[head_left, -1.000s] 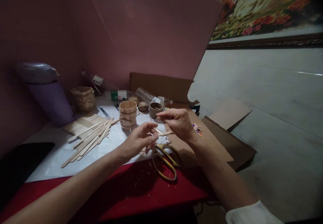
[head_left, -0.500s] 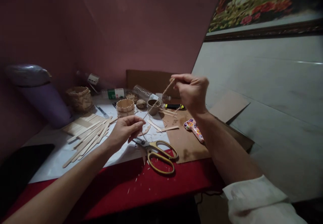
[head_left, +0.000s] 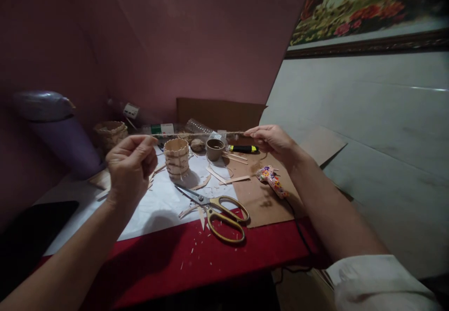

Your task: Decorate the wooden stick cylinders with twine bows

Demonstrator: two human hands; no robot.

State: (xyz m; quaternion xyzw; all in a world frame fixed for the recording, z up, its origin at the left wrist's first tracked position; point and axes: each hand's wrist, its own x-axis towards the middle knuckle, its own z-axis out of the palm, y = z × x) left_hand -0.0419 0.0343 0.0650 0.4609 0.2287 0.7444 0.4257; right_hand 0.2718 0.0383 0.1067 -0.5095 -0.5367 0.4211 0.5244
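A length of twine [head_left: 201, 134] runs nearly level and taut between my two hands, above the table. My left hand [head_left: 131, 163] pinches its left end, fingers closed. The right end is gripped between the thumb and fingertips of my right hand [head_left: 271, 139]. Below the twine stands a small cup made of wooden sticks [head_left: 176, 159]. Beside it are a ball of twine [head_left: 198, 145] and a small brown pot [head_left: 215, 149]. Large scissors with gold handles [head_left: 213, 208] lie slightly spread near the front. My left hand hides most of the wooden sticks behind it.
A flower-patterned glue gun [head_left: 271, 181] with a black cord lies on cardboard [head_left: 259, 213] at right. A yellow-and-black cutter [head_left: 243, 149] lies behind it. Clear plastic bottles [head_left: 201, 127], another stick-covered container [head_left: 111, 133] and a purple tumbler [head_left: 65, 138] stand or lie further back.
My hands have moved apart, the left going left and up, the right lowering slightly. The twine has turned from a slant to nearly level, and the scissors and stick cup are uncovered.
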